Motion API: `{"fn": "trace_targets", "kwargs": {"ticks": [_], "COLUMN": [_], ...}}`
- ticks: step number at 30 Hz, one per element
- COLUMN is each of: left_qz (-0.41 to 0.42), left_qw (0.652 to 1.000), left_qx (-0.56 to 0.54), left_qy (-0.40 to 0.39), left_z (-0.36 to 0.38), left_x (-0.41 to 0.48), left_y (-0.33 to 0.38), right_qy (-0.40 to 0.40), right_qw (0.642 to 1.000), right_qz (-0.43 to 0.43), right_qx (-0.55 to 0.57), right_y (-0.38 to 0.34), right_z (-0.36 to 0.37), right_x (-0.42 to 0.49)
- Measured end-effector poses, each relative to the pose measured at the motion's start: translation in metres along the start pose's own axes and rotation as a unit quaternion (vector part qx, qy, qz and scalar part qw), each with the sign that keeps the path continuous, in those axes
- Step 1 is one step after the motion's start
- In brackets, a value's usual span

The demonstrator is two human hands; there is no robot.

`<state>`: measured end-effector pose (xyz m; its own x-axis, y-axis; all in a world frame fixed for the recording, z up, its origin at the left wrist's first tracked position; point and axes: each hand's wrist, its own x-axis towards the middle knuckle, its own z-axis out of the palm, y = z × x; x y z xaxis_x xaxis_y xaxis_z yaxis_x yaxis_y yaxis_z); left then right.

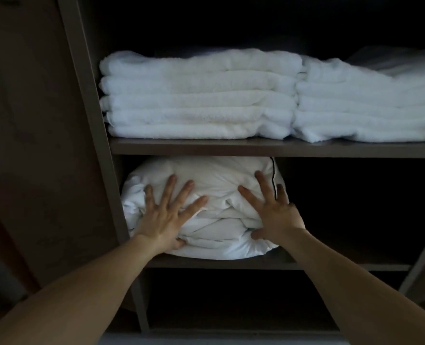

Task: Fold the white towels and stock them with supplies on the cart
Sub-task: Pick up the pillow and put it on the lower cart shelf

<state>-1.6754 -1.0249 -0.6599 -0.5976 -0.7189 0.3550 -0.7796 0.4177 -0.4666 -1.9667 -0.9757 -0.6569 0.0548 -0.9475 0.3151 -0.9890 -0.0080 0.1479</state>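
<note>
On lower shelf (pixel 331 266), rumpled white bundle (pixel 218 175); left hand (pixel 166 220), right hand (pixel 277 215) splayed against it; folded towels (pixel 199 95) above.

dark brown panel (pixel 32 120) at left, reddish wooden frame (pixel 4 245) lower left, pale floor (pixel 206 341) below

Both arms reach forward — left hand (pixel 165 215) and right hand (pixel 277 214) spread flat

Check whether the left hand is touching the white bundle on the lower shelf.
Touching. The head view shows the left hand flat, fingers spread, on the front of the white bundle.
</note>
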Motion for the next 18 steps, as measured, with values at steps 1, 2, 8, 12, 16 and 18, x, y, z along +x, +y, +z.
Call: {"fn": "trace_targets", "kwargs": {"ticks": [1,2,8,12,16,18], "left_qz": [-0.001,-0.002,-0.011,0.014,0.01,-0.007], "left_qw": [1.0,1.0,1.0,0.999,0.995,0.992], "left_qx": [-0.002,-0.001,-0.008,-0.018,-0.054,-0.077], "left_qy": [-0.001,-0.003,-0.004,-0.034,-0.078,-0.102], "left_z": [0.002,0.003,-0.007,-0.032,-0.079,-0.111], "left_x": [0.001,0.001,-0.006,-0.024,-0.045,-0.051], "left_y": [0.001,0.002,0.006,0.007,-0.008,-0.024], "right_qy": [-0.004,-0.009,0.035,0.07,0.011,-0.044], "right_qw": [1.0,1.0,0.998,0.996,1.0,0.997], "right_qz": [0.0,-0.002,0.02,0.032,-0.016,-0.049], "right_qx": [0.007,0.006,-0.049,-0.042,0.006,0.037], "right_y": [0.001,0.002,-0.015,-0.036,-0.064,-0.077], "right_z": [0.001,0.001,-0.013,-0.04,-0.086,-0.12], "right_x": [-0.001,-0.002,-0.016,-0.035,-0.05,-0.048]}}
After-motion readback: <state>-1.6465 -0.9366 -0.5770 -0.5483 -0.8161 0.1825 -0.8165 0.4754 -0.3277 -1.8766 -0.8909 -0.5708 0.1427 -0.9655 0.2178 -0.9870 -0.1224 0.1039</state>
